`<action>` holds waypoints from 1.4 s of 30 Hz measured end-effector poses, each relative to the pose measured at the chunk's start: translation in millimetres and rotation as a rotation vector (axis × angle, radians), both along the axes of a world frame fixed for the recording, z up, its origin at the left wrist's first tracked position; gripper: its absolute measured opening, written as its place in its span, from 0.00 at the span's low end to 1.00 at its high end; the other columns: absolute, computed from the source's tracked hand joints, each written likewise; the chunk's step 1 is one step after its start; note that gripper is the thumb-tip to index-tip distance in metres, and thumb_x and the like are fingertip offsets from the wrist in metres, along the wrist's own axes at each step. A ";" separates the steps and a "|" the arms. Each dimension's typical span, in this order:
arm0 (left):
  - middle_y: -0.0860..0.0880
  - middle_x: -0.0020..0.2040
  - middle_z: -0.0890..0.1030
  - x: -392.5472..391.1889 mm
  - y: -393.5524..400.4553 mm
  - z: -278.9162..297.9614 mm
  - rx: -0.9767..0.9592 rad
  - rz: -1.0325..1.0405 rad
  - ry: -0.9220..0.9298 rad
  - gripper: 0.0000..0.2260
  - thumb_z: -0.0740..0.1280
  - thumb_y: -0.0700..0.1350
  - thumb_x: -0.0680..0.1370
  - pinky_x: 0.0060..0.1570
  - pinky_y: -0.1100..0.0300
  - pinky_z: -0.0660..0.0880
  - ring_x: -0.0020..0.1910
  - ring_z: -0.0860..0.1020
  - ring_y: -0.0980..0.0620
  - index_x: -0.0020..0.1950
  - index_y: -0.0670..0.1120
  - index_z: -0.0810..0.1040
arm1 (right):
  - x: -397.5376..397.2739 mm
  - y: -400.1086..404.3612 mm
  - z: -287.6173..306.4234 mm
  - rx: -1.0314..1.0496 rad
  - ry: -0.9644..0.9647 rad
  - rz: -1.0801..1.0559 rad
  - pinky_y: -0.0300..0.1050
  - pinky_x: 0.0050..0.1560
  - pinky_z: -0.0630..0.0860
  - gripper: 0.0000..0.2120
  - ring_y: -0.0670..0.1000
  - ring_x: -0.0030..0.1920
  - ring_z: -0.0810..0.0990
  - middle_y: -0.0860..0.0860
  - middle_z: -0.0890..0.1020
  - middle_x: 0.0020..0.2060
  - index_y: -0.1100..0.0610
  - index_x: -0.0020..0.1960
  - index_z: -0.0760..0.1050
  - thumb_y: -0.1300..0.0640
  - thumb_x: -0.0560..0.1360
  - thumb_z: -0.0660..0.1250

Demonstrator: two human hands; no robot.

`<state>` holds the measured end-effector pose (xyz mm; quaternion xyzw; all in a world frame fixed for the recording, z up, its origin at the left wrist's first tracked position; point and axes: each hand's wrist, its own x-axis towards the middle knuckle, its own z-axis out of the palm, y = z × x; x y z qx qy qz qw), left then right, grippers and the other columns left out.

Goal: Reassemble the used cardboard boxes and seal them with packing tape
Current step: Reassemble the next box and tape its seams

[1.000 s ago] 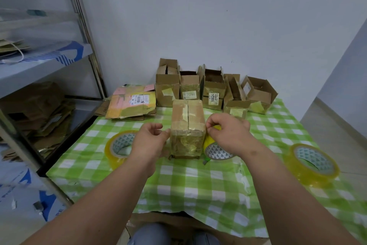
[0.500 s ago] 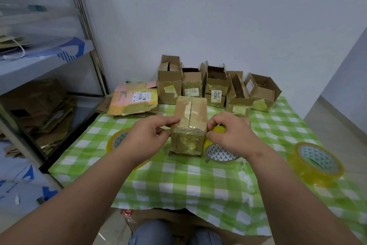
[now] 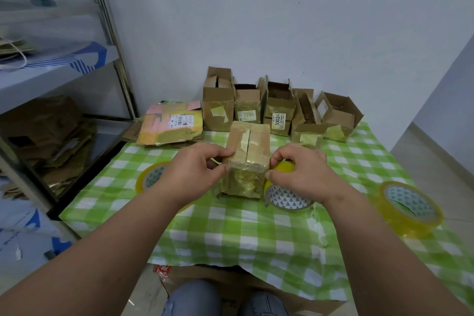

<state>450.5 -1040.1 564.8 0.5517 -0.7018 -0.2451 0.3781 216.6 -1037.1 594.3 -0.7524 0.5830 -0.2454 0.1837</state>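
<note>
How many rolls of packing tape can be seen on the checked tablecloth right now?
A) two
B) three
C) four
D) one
B: one roll lies behind the left hand, a second roll sits under the right hand beside the closed box, and a third roll lies near the right edge of the tablecloth.
</note>
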 end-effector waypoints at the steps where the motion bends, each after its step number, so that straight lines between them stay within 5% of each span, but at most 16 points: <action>1: 0.58 0.53 0.80 -0.7 -0.8 0.1 -0.011 0.000 -0.014 0.15 0.73 0.44 0.75 0.42 0.73 0.74 0.43 0.79 0.63 0.60 0.57 0.82 | 0.4 -0.4 -0.4 -0.008 0.007 -0.002 0.50 0.70 0.53 0.06 0.41 0.50 0.71 0.39 0.77 0.46 0.47 0.43 0.77 0.47 0.72 0.73; 5: 0.57 0.46 0.79 -4.1 -3.7 -1.4 -0.062 0.024 -0.070 0.14 0.73 0.44 0.75 0.41 0.75 0.69 0.42 0.77 0.62 0.60 0.55 0.82 | 5.5 -1.9 -4.7 -0.102 0.066 -0.048 0.49 0.66 0.54 0.07 0.44 0.49 0.72 0.40 0.78 0.42 0.48 0.41 0.75 0.46 0.72 0.71; 9: 0.54 0.37 0.80 -8.6 -3.9 -2.9 -0.060 0.065 -0.094 0.14 0.71 0.46 0.77 0.36 0.67 0.68 0.37 0.75 0.59 0.62 0.56 0.81 | 15.5 -2.7 -6.2 -0.210 0.193 -0.124 0.51 0.66 0.56 0.09 0.46 0.46 0.75 0.43 0.79 0.41 0.50 0.40 0.74 0.46 0.73 0.66; 18: 0.53 0.36 0.79 -13.5 -4.2 1.1 -0.056 0.064 -0.107 0.14 0.69 0.45 0.79 0.35 0.64 0.67 0.35 0.75 0.58 0.64 0.55 0.80 | 22.4 -0.2 -3.3 -0.105 0.303 -0.171 0.52 0.53 0.65 0.10 0.46 0.35 0.71 0.46 0.75 0.35 0.48 0.40 0.61 0.45 0.76 0.57; 24: 0.54 0.60 0.82 -7.5 -6.6 -0.4 -0.022 0.026 -0.097 0.15 0.66 0.44 0.81 0.59 0.58 0.76 0.56 0.79 0.55 0.66 0.56 0.79 | 14.3 2.5 1.9 0.004 0.188 -0.077 0.48 0.48 0.64 0.12 0.48 0.38 0.74 0.46 0.76 0.33 0.51 0.47 0.68 0.42 0.79 0.61; 28: 0.55 0.60 0.81 -4.2 -6.1 1.0 0.052 -0.009 -0.031 0.18 0.61 0.42 0.81 0.52 0.48 0.80 0.47 0.82 0.51 0.64 0.60 0.80 | 11.8 2.9 -2.1 0.039 0.082 -0.072 0.47 0.48 0.62 0.08 0.50 0.39 0.74 0.47 0.76 0.34 0.50 0.42 0.69 0.48 0.78 0.60; 32: 0.60 0.46 0.83 -8.7 -3.9 2.2 0.033 0.013 -0.010 0.12 0.67 0.53 0.79 0.46 0.61 0.76 0.44 0.78 0.62 0.63 0.57 0.81 | 12.9 2.4 -5.3 0.058 -0.021 -0.093 0.48 0.46 0.65 0.16 0.51 0.40 0.75 0.47 0.77 0.34 0.49 0.38 0.68 0.39 0.77 0.58; 34: 0.57 0.41 0.82 -10.7 -5.3 1.3 0.027 0.051 0.005 0.13 0.70 0.53 0.77 0.42 0.60 0.76 0.41 0.78 0.58 0.62 0.58 0.81 | 14.9 1.8 -6.7 0.051 0.014 -0.132 0.47 0.44 0.67 0.20 0.49 0.39 0.77 0.46 0.79 0.34 0.52 0.41 0.71 0.35 0.75 0.62; 42: 0.61 0.50 0.76 -10.7 -7.2 -0.5 -0.059 0.031 -0.030 0.13 0.73 0.47 0.75 0.42 0.64 0.74 0.38 0.78 0.59 0.60 0.52 0.83 | 15.7 1.5 -4.0 0.034 0.094 -0.140 0.45 0.38 0.69 0.19 0.49 0.39 0.78 0.46 0.80 0.37 0.51 0.43 0.72 0.34 0.73 0.66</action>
